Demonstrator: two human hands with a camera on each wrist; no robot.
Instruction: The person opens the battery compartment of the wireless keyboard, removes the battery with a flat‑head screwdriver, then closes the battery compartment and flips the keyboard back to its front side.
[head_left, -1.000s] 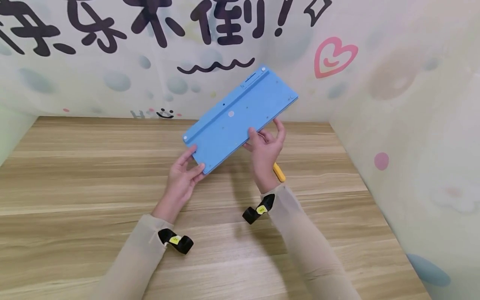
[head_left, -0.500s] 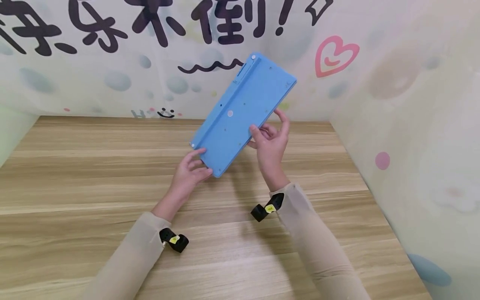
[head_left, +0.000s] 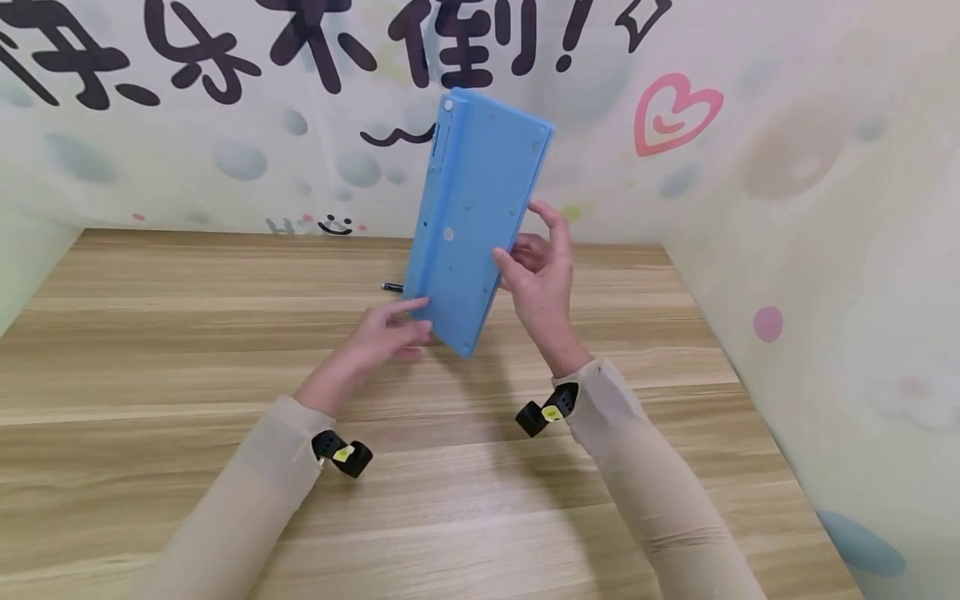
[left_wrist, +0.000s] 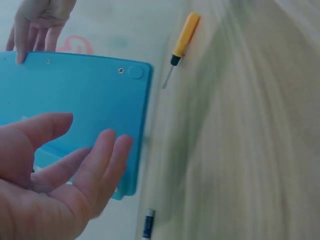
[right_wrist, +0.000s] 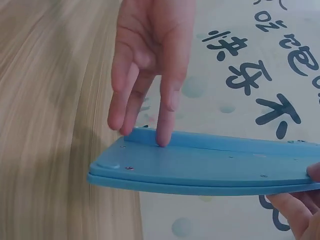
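Note:
A blue keyboard (head_left: 480,192) is held up on end above the table, its underside with ridge, screws and round feet facing me; the key side is hidden. My right hand (head_left: 543,283) pinches its right long edge, thumb on the underside and fingers behind. My left hand (head_left: 386,333) is at the lower end, fingers fairly straight and spread. In the right wrist view, one fingertip of that left hand (right_wrist: 152,50) touches the underside near the ridge of the keyboard (right_wrist: 200,165). The left wrist view shows the left hand (left_wrist: 75,175) in front of the keyboard (left_wrist: 90,95).
A screwdriver (left_wrist: 186,37) with a yellow handle lies on the wooden table (head_left: 420,517). A small dark cylinder with a silver end (left_wrist: 148,225) lies near the back, partly behind the keyboard in the head view. A printed wall (head_left: 225,167) closes off the back.
The keyboard has turned from a slant to nearly upright, its top end moving left. My left hand's grip on the lower corner has loosened. The dark cylinder has come into view; the yellow handle is now hidden.

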